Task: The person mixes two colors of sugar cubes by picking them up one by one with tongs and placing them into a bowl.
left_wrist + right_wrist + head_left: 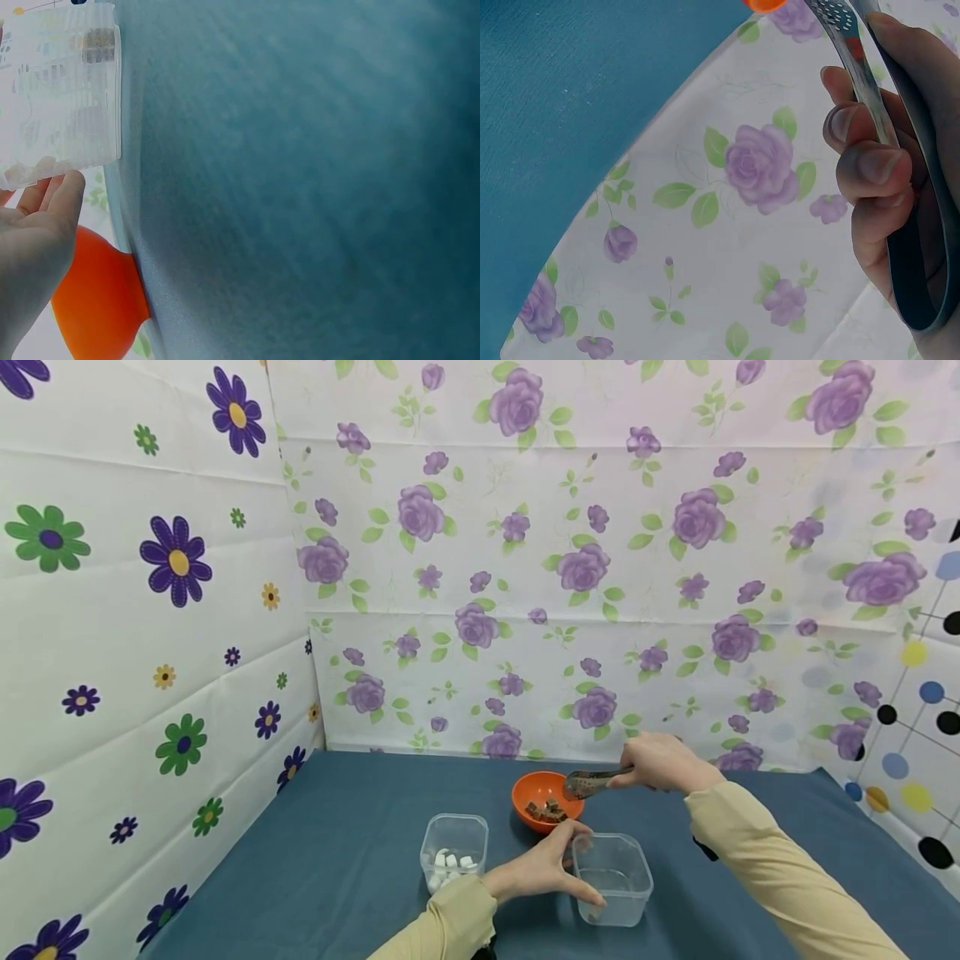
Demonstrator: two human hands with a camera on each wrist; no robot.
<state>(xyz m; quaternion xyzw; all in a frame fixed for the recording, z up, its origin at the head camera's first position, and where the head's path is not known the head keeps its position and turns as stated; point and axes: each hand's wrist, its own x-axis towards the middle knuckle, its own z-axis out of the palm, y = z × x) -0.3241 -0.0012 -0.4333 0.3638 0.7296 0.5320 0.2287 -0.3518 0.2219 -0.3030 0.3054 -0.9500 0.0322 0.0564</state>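
Observation:
My right hand grips metal tongs with perforated ends, its fingers curled round the arms. The tongs' tips reach over the right rim of an orange bowl, which holds several brown chunks. My left hand holds a clear plastic container by its left side, thumb at the front and fingers behind. In the left wrist view the fingertips lie against the container's wall, and a brown patch shows through the plastic.
Another clear container with several white pieces stands left of my left hand. A blue-green cloth covers the table. Flower-patterned sheets stand at its back and left, and a dotted one at its right.

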